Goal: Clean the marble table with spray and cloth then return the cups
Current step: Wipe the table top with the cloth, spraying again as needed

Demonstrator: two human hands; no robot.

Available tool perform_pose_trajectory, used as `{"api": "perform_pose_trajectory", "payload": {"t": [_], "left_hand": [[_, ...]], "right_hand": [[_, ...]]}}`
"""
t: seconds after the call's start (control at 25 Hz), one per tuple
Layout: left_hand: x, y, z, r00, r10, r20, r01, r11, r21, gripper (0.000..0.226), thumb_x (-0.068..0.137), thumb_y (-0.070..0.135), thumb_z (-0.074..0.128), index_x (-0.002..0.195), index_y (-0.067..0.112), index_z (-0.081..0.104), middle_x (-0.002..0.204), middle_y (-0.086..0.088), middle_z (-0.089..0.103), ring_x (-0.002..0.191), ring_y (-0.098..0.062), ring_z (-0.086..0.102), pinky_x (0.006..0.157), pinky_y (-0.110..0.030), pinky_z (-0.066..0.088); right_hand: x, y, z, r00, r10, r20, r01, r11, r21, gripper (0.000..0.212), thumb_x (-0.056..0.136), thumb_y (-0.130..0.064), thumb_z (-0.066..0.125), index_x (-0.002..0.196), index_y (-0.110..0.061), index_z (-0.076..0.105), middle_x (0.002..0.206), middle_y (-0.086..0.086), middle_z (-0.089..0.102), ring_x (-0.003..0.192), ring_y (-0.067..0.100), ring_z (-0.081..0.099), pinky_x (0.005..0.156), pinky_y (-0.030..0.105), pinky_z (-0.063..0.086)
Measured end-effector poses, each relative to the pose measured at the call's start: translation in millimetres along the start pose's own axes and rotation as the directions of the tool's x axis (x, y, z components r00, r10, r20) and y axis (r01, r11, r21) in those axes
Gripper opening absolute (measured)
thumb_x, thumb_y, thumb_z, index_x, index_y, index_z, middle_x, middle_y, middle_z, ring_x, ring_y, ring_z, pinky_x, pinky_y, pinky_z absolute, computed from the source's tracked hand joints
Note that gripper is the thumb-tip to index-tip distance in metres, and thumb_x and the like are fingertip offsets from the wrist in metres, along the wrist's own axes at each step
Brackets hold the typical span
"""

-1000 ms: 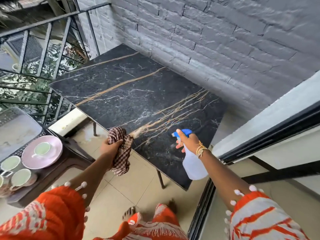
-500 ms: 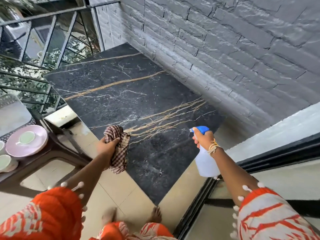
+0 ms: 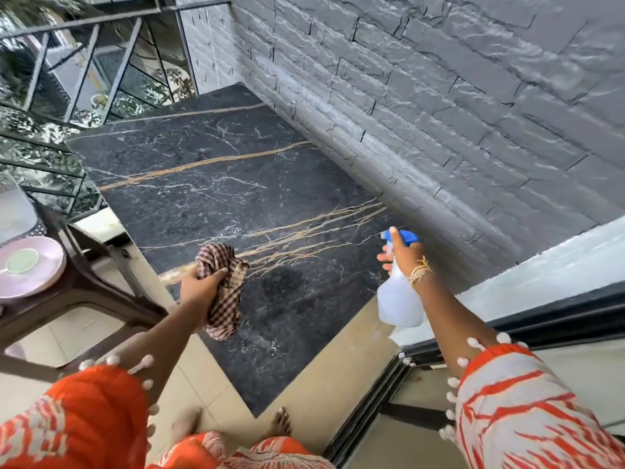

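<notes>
The black marble table (image 3: 209,198) with gold and white veins fills the middle of the view. My left hand (image 3: 198,287) grips a bunched brown checked cloth (image 3: 223,296) over the table's near left edge. My right hand (image 3: 402,257) holds a clear spray bottle (image 3: 399,304) with a blue nozzle over the near right edge, nozzle pointing left over the table. A pale green cup (image 3: 22,260) sits on a pink saucer (image 3: 44,275) at the far left, on a dark side table.
A grey stone wall (image 3: 439,113) runs along the table's right side. Metal railing (image 3: 84,72) stands behind and to the left. The dark brown side table (image 3: 98,272) is close to the left. A sliding door track (image 3: 399,384) lies at the lower right. My bare feet stand on beige tiles.
I have stepped closer to the table, so it sits lower and larger in view. Both hands moved forward over its near end, still holding cloth and bottle. Other cups slid out of view.
</notes>
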State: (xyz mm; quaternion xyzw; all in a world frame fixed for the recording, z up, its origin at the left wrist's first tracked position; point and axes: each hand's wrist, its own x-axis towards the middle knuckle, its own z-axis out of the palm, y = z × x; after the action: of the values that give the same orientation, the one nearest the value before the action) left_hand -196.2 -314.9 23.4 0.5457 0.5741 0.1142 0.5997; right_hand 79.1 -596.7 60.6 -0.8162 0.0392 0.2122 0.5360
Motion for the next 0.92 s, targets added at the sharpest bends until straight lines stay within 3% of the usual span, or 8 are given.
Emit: {"api": "perform_pose_trajectory", "payload": {"t": [0.2, 0.28, 0.4, 0.52, 0.56, 0.72, 0.8, 0.92], "left_hand": [[2.0, 3.0, 21.9, 1.0, 0.005, 0.01, -0.005, 1.0, -0.008, 0.051, 0.084, 0.032, 0.071, 0.128, 0.012, 0.055, 0.121, -0.014, 0.063, 0.106, -0.033, 0.062, 0.095, -0.045, 0.05], [4.9, 2.0, 28.5, 1.0, -0.003, 0.015, 0.003, 1.0, -0.021, 0.051, 0.082, 0.033, 0.073, 0.126, 0.012, 0.056, 0.119, -0.012, 0.064, 0.104, -0.033, 0.062, 0.095, -0.047, 0.05], [8.8, 1.3, 34.7, 1.0, -0.011, 0.029, 0.012, 1.0, -0.024, 0.052, 0.079, 0.034, 0.075, 0.124, 0.014, 0.058, 0.115, -0.011, 0.067, 0.101, -0.032, 0.065, 0.093, -0.05, 0.052], [14.9, 0.8, 37.4, 1.0, -0.013, 0.022, 0.014, 1.0, -0.008, 0.05, 0.079, 0.034, 0.076, 0.123, 0.015, 0.06, 0.114, -0.012, 0.068, 0.099, -0.032, 0.065, 0.092, -0.051, 0.052], [15.4, 1.6, 38.3, 1.0, -0.014, 0.022, 0.015, 1.0, -0.012, 0.05, 0.079, 0.033, 0.075, 0.123, 0.015, 0.059, 0.115, -0.012, 0.067, 0.1, -0.033, 0.065, 0.092, -0.051, 0.052], [16.1, -0.1, 41.5, 0.999, -0.02, 0.027, 0.021, 0.999, -0.043, 0.049, 0.079, 0.032, 0.075, 0.123, 0.016, 0.059, 0.116, -0.012, 0.067, 0.101, -0.032, 0.064, 0.092, -0.051, 0.052], [15.6, -1.0, 39.9, 0.999, -0.024, 0.032, 0.025, 0.998, -0.056, 0.05, 0.079, 0.033, 0.076, 0.123, 0.017, 0.059, 0.116, -0.012, 0.067, 0.101, -0.032, 0.065, 0.092, -0.052, 0.052], [16.5, -2.1, 31.0, 0.999, -0.032, 0.018, 0.034, 0.997, -0.073, 0.052, 0.077, 0.036, 0.076, 0.123, 0.017, 0.059, 0.116, -0.01, 0.067, 0.101, -0.031, 0.065, 0.092, -0.051, 0.052]], "right_hand": [[27.8, -7.6, -15.2, 0.991, 0.048, -0.128, -0.045, 0.999, 0.027, 0.052, 0.093, -0.054, 0.05, 0.067, -0.009, 0.055, 0.056, 0.009, 0.046, 0.037, 0.018, 0.041, 0.045, 0.023, 0.039], [34.2, -11.2, -22.7, 0.988, 0.044, -0.148, -0.036, 0.998, 0.058, 0.045, 0.095, -0.049, 0.05, 0.079, -0.007, 0.059, 0.069, 0.012, 0.051, 0.043, 0.017, 0.051, 0.049, 0.027, 0.044], [37.4, -11.9, -39.3, 0.989, 0.073, -0.129, -0.058, 0.991, 0.117, 0.038, 0.1, -0.038, 0.047, 0.107, -0.004, 0.06, 0.086, 0.017, 0.058, 0.073, 0.03, 0.062, 0.061, 0.04, 0.053], [43.8, -2.7, -52.1, 0.966, 0.088, -0.243, -0.067, 0.994, 0.091, 0.044, 0.098, -0.045, 0.047, 0.094, -0.002, 0.056, 0.052, 0.01, 0.051, 0.034, 0.013, 0.048, 0.035, 0.019, 0.04], [45.8, 0.7, -54.9, 0.962, 0.086, -0.259, -0.065, 0.994, 0.088, 0.046, 0.097, -0.047, 0.048, 0.093, -0.001, 0.055, 0.051, 0.01, 0.047, 0.029, 0.01, 0.042, 0.033, 0.017, 0.036], [46.3, 11.8, -59.5, 0.981, 0.073, -0.182, -0.063, 0.996, 0.06, 0.044, 0.098, -0.045, 0.047, 0.102, -0.005, 0.063, 0.067, 0.014, 0.061, 0.053, 0.022, 0.059, 0.047, 0.027, 0.047], [41.9, 12.9, -51.6, 0.983, 0.059, -0.171, -0.047, 0.996, 0.075, 0.043, 0.097, -0.046, 0.05, 0.095, -0.005, 0.064, 0.054, 0.007, 0.056, 0.041, 0.015, 0.052, 0.041, 0.021, 0.043], [30.4, 9.2, -27.1, 0.996, 0.039, -0.074, -0.034, 0.998, 0.06, 0.043, 0.094, -0.047, 0.054, 0.085, -0.006, 0.062, 0.064, 0.01, 0.056, 0.041, 0.014, 0.05, 0.041, 0.021, 0.041]]}}
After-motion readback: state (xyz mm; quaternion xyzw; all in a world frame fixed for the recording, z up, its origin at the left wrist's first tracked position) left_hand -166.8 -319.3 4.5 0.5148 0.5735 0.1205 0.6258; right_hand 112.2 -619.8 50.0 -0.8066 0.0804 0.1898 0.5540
